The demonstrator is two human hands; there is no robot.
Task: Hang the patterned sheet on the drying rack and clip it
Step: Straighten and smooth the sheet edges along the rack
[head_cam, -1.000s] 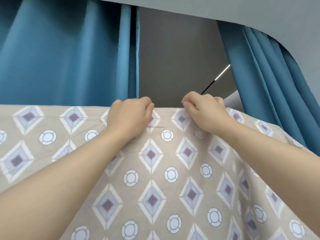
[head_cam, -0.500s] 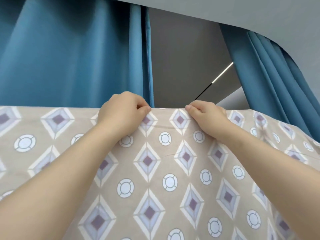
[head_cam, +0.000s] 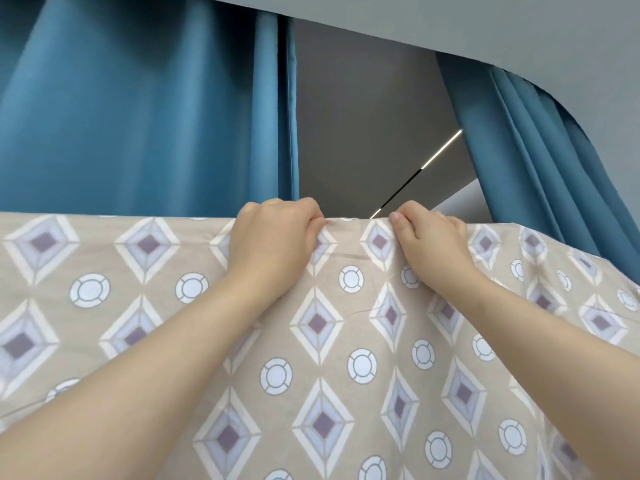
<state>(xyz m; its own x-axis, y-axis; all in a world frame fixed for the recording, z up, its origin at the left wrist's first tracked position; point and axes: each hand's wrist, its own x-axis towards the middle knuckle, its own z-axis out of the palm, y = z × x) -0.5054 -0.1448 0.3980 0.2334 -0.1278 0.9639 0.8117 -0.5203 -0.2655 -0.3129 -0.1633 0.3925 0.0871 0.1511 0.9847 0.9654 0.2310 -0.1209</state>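
fingers (head_cam: 304, 211) of the left hand (head_cam: 273, 237) are curled tight, pinching the top edge of the sheet (head_cam: 346, 341). the right hand (head_cam: 433, 240) pinches the same edge just beside it, hands near but apart. the sheet spreads wide and drapes down from that edge; what carries it is hidden. blue curtains (head_cam: 138, 116) hang behind, a grey wall (head_cam: 363, 116) between them.

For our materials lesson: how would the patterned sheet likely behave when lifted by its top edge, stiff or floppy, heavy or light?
Probably floppy: the sheet puckers between the left hand and right hand and drapes below. Likely light, since two finger pinches hold its edge. It might slip; no clip shows.
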